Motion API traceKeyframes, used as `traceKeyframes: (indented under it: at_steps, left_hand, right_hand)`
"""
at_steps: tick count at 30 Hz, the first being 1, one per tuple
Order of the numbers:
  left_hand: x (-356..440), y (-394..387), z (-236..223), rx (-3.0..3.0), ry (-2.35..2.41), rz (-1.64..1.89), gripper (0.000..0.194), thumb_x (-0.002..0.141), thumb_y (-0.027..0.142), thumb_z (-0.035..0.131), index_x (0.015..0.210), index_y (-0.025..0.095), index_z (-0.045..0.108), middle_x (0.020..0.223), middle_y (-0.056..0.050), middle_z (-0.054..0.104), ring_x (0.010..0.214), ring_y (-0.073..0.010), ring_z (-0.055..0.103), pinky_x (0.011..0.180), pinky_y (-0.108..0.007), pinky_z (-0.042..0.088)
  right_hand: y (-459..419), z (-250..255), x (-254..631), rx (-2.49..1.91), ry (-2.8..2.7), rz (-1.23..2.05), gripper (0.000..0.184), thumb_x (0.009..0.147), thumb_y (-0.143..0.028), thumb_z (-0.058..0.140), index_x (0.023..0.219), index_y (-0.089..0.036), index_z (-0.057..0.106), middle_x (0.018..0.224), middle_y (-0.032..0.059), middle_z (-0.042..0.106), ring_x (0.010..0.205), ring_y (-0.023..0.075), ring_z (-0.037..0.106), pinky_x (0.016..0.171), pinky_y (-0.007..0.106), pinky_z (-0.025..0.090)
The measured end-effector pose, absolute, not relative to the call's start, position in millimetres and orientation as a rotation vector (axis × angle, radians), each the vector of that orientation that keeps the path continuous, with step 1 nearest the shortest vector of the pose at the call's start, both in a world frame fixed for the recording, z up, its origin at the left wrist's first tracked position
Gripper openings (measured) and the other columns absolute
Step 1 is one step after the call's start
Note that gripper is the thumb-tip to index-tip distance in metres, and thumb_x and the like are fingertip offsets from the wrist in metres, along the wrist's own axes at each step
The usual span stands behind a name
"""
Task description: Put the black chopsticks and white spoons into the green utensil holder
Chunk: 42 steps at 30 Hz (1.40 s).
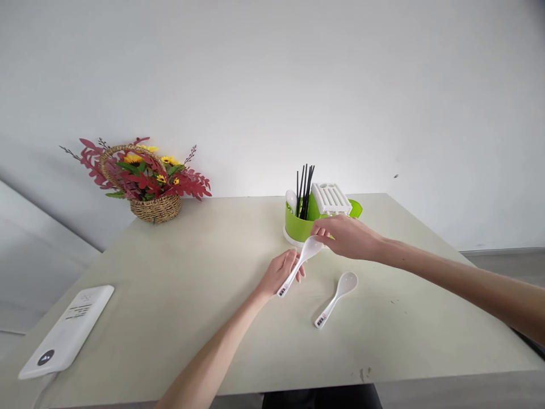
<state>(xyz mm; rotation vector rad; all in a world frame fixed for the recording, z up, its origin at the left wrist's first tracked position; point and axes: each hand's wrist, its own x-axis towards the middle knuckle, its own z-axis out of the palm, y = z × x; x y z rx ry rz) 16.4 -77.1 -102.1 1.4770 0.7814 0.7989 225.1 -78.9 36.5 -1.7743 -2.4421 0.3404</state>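
Observation:
My left hand (281,271) is closed round the handle of a white spoon (307,253), which slants up to the right. My right hand (347,234) reaches across and pinches that spoon's bowl with its fingertips. A second white spoon (338,297) lies flat on the table (191,295) just right of my left hand, a barcode sticker on its handle end. Right behind my right hand stands a green cutlery holder (298,226) with black chopsticks (305,190), another white spoon (292,200) and a white slotted insert (331,197).
A wicker basket of red leaves and yellow flowers (149,182) stands at the table's back left, against the white wall. A white power bank (68,331) with a cable lies near the front left edge.

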Motion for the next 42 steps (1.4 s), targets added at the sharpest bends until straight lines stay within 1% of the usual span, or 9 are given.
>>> traceKeyframes:
  at_steps: [3, 10, 13, 19, 24, 28, 30, 38, 42]
  left_hand:
    - [14.0, -77.4, -94.8, 1.342, 0.667, 0.695, 0.063, 0.102, 0.071, 0.03, 0.099, 0.017, 0.063, 0.058, 0.001, 0.059, 0.05, -0.0144, 0.054, 0.056, -0.028, 0.041]
    - [11.7, -82.5, -89.4, 1.298, 0.611, 0.611, 0.056, 0.096, 0.07, 0.051, 0.08, 0.018, 0.063, 0.053, 0.008, 0.032, 0.047, -0.0093, 0.025, 0.049, -0.027, 0.022]
    - [11.5, -81.3, -91.9, 1.279, 0.599, 0.647, 0.057, 0.095, 0.07, 0.053, 0.073, 0.018, 0.059, 0.052, 0.008, 0.029, 0.047, -0.009, 0.022, 0.05, -0.028, 0.019]
    - [7.0, -77.5, -93.0, 1.227, 0.542, 0.676, 0.065, 0.09, 0.078, 0.054, 0.059, 0.021, 0.047, 0.052, 0.008, 0.02, 0.046, -0.0088, 0.019, 0.051, -0.029, 0.015]
    - [9.4, -75.8, -95.5, 1.189, 0.52, 0.692, 0.067, 0.087, 0.082, 0.052, 0.061, 0.021, 0.047, 0.053, 0.008, 0.02, 0.046, -0.0088, 0.022, 0.051, -0.029, 0.021]
    - [13.1, -67.9, -99.9, 0.936, 0.573, 0.842, 0.063, 0.089, 0.082, 0.05, 0.084, 0.02, 0.059, 0.058, 0.006, 0.038, 0.048, -0.0094, 0.03, 0.051, -0.026, 0.027]
    - [12.2, -62.9, -101.5, 0.818, 0.617, 0.911, 0.063, 0.087, 0.082, 0.053, 0.091, 0.019, 0.061, 0.063, 0.005, 0.043, 0.05, -0.0094, 0.033, 0.05, -0.025, 0.028]
    - [9.2, -60.3, -104.2, 0.693, 0.623, 0.977, 0.046, 0.088, 0.064, 0.068, 0.09, 0.018, 0.061, 0.065, 0.006, 0.045, 0.051, -0.0083, 0.038, 0.049, -0.024, 0.032]
    - [11.2, -60.3, -106.6, 0.687, 0.605, 0.967, 0.045, 0.088, 0.062, 0.07, 0.091, 0.018, 0.062, 0.064, 0.006, 0.045, 0.051, -0.0076, 0.037, 0.049, -0.023, 0.031]
  right_hand:
    - [-81.7, 44.5, 223.8, -1.834, -2.434, 0.19, 0.02, 0.101, -0.026, 0.05, 0.102, -0.025, 0.071, 0.11, 0.0055, 0.077, 0.094, 0.0246, 0.071, 0.066, 0.031, 0.044]
    - [-99.5, 49.6, 214.5, -1.784, -2.425, 0.085, 0.025, 0.102, -0.028, 0.043, 0.106, -0.023, 0.068, 0.108, 0.0074, 0.077, 0.088, 0.0241, 0.071, 0.063, 0.032, 0.041]
    - [-104.2, 52.6, 210.2, -1.726, -2.381, 0.296, 0.026, 0.102, -0.034, 0.045, 0.105, -0.023, 0.068, 0.099, 0.0062, 0.077, 0.084, 0.0223, 0.071, 0.065, 0.031, 0.045]
    - [-105.3, 55.3, 208.9, -1.377, -2.294, 1.029, 0.036, 0.095, -0.056, 0.058, 0.11, -0.024, 0.064, 0.087, 0.0024, 0.074, 0.078, 0.0201, 0.069, 0.067, 0.031, 0.052]
    - [-101.8, 54.5, 207.4, -1.299, -2.225, 1.138, 0.04, 0.092, -0.062, 0.064, 0.101, -0.024, 0.062, 0.086, 0.0017, 0.071, 0.077, 0.0189, 0.069, 0.068, 0.031, 0.051]
    - [-93.7, 72.3, 206.8, -1.294, -2.207, 1.027, 0.045, 0.087, -0.067, 0.067, 0.089, -0.023, 0.06, 0.078, 0.001, 0.07, 0.074, 0.0188, 0.068, 0.064, 0.03, 0.049]
    - [-88.0, 89.5, 207.8, -1.312, -2.148, 0.925, 0.051, 0.086, -0.073, 0.063, 0.092, -0.022, 0.062, 0.076, 0.0014, 0.07, 0.073, 0.0188, 0.067, 0.064, 0.03, 0.048]
    - [-45.3, 137.2, 227.3, -1.529, -2.133, 0.159, 0.054, 0.088, -0.075, 0.059, 0.1, -0.023, 0.066, 0.081, 0.0033, 0.073, 0.077, 0.0199, 0.066, 0.065, 0.032, 0.046]
    - [-16.4, 123.4, 237.4, -1.677, -2.325, 0.126, 0.05, 0.088, -0.071, 0.059, 0.103, -0.024, 0.066, 0.09, 0.0027, 0.075, 0.084, 0.0221, 0.068, 0.066, 0.031, 0.046]
